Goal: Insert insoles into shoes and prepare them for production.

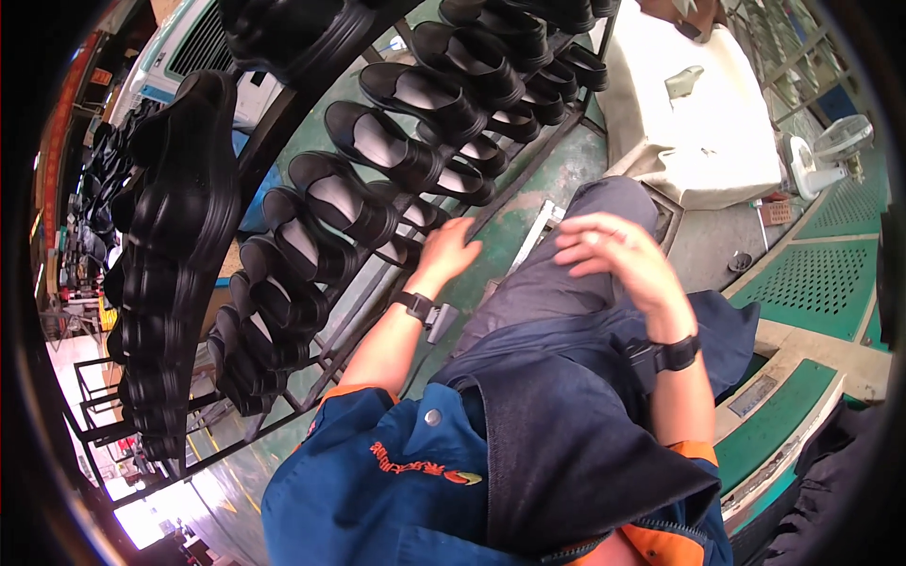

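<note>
My left hand [445, 255] is beside the black shoes on the rack, its thumb apart from the fingers and nothing visible in its grasp. Closest to it is a black slip-on shoe [422, 215]; I cannot tell whether they touch. My right hand [618, 253] hangs over my grey trouser leg [557, 274], fingers loosely stretched and holding nothing. Each wrist carries a black strap, the left one with a small grey device [440, 323]. Rows of black shoes [344, 198] with pale insoles slant across the rack to my left.
A dark metal rack [326, 382] bears the shoes, with more stacked at far left [179, 189]. Ahead stands a block under a cream cover [694, 113], with a pale shoe-shaped piece [683, 83] on it. A white fan [821, 156] and green perforated panels [812, 283] are at right.
</note>
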A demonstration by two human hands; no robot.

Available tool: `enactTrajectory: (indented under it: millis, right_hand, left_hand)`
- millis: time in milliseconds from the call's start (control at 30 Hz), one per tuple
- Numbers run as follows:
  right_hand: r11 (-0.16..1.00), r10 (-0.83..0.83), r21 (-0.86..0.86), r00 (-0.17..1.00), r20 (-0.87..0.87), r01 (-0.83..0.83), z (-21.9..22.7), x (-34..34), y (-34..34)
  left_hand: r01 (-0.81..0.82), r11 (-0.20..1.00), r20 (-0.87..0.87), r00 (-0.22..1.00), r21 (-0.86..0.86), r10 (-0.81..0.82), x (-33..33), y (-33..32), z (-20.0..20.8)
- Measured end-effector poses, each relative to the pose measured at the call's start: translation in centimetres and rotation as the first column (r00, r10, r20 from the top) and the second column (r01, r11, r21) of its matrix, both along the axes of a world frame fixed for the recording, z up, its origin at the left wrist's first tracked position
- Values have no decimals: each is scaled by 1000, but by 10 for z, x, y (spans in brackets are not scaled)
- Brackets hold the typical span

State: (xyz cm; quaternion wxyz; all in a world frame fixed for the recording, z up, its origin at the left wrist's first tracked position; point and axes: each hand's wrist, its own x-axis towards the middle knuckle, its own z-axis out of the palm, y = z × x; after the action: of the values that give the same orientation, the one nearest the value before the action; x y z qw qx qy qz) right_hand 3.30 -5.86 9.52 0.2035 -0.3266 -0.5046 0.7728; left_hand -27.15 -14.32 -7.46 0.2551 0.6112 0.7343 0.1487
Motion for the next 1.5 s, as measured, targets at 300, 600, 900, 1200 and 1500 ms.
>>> enactTrajectory:
  millis: [300, 600, 900, 1200, 1500]
  right_hand:
    - [828, -385, 488, 913, 137, 276, 157, 159, 68]
    - [478, -878, 538, 403, 260, 694, 196, 434, -82]
    - [-425, -553, 886, -828, -94, 184, 153, 655, -355]
    - [581, -79, 788, -949, 304, 204, 133, 659, -382]
    - [443, -106, 884, -970, 218, 151, 118, 615, -461]
  left_hand:
    - [478, 703, 89, 791, 527, -605, 137, 103, 166]
    - [772, 407, -459, 624, 489, -632, 200, 117, 132]
    - [810, 321, -415, 541, 491, -731, 248, 113, 167]
    - [835, 318, -444, 517, 449, -732, 252, 114, 169]
    - [815, 324, -415, 537, 480, -735, 246, 117, 167]
